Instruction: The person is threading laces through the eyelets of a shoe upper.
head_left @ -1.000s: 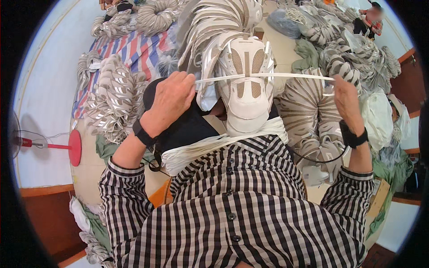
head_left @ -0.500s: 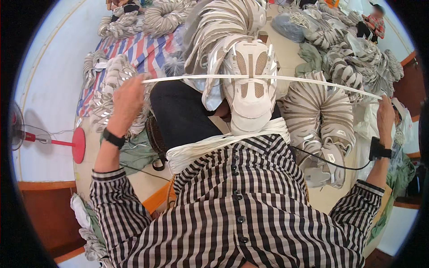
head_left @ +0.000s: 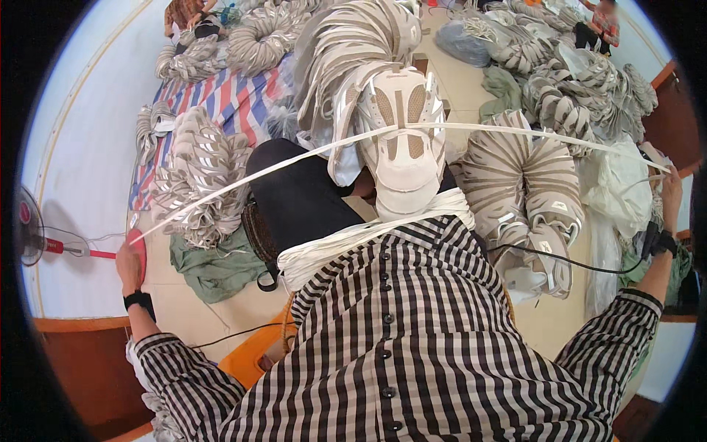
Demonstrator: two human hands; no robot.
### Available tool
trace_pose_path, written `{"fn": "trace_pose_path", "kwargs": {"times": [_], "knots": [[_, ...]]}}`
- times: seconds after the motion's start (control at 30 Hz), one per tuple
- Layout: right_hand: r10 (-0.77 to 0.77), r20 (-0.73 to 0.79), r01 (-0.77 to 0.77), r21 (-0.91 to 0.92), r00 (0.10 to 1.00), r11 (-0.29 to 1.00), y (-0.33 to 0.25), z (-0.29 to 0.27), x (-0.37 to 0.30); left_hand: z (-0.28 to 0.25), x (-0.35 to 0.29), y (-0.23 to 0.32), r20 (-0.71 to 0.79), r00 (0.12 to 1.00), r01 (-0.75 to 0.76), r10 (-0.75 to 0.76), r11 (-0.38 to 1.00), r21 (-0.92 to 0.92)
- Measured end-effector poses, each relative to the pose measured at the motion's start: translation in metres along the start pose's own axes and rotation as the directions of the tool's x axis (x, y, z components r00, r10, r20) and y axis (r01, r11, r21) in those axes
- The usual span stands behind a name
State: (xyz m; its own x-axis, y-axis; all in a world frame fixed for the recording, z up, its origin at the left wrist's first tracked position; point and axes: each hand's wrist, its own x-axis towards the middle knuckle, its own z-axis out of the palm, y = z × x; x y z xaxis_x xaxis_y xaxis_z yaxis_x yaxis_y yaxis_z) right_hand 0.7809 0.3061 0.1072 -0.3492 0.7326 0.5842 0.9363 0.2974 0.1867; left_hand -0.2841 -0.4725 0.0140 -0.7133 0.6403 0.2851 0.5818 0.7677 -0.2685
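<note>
A long white shoelace (head_left: 250, 177) is drawn taut across me, passing through the tongue area of a beige and white shoe upper (head_left: 410, 174) in front of my lap. Low at the far left, my left hand (head_left: 130, 267) is closed on one end of the lace. My right hand (head_left: 671, 197), out at the right edge and partly in shadow, grips the other end. The shoe upper hangs at the near end of a curved stack of similar uppers (head_left: 353, 46). A bundle of white laces (head_left: 313, 259) lies across my waist.
Coiled stacks of uppers lie left (head_left: 200, 173) and right (head_left: 508, 166) of my legs. A red-based fan (head_left: 138, 250) stands beside my left hand. More piles, plastic bags (head_left: 617, 177) and a striped sheet (head_left: 213, 99) spread beyond. Two people sit in the background.
Both hands have moved outward, the left farther and down toward the fan, the right slightly down. The left stretch of lace is now much longer and slants downward.
</note>
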Motion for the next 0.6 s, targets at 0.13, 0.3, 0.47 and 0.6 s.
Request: {"fn": "trace_pose_path", "kwargs": {"times": [0.13,0.3,0.47,0.6], "knots": [[-0.122,-0.109,0.117,-0.055,0.986,0.992,0.006,-0.047,0.094,0.039,-0.134,-0.066,0.101,0.957,0.258,-0.271,0.958,0.125],[0.289,0.037,-0.282,0.376,0.957,0.883,-0.061,-0.038,-0.008,0.006,-0.119,-0.101,0.240,0.790,0.611,-0.564,0.700,-0.370],[0.712,0.295,-0.746,0.004,0.637,0.666,-0.018,-0.123,-0.018,0.056,-0.111,-0.119,0.233,0.761,0.605,-0.606,0.533,-0.592],[0.350,-0.165,-0.355,0.003,0.922,0.935,-0.039,-0.112,-0.045,0.043,-0.138,-0.121,0.148,0.748,0.636,-0.647,0.635,-0.438]]}}
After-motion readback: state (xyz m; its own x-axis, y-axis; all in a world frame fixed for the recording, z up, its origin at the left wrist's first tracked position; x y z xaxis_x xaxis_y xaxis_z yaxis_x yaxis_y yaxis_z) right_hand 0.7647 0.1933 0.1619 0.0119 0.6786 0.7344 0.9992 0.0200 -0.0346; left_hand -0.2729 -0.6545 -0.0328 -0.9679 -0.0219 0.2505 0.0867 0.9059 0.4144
